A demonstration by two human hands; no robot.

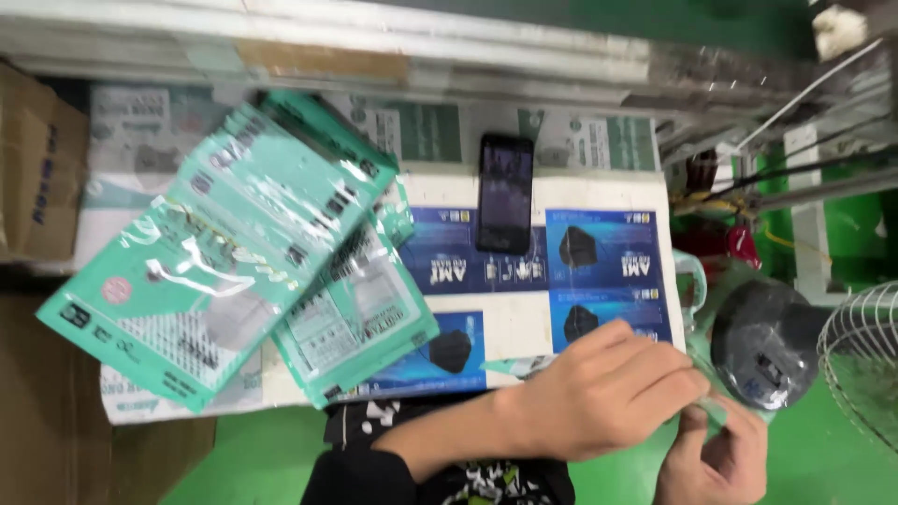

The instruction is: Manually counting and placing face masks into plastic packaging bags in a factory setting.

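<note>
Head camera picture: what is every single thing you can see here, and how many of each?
packets: a pile, count unclear, green with clear windows, left on the table
phone: one, black, lying at the table's middle
printed sheet: one, white with blue panels, under the phone
black stack: one dark bundle, right of the table
fan: one, white wire, far right
cardboard box: one, brown, far left
left hand: on a clear wrapper
right hand: pinching that wrapper
</note>
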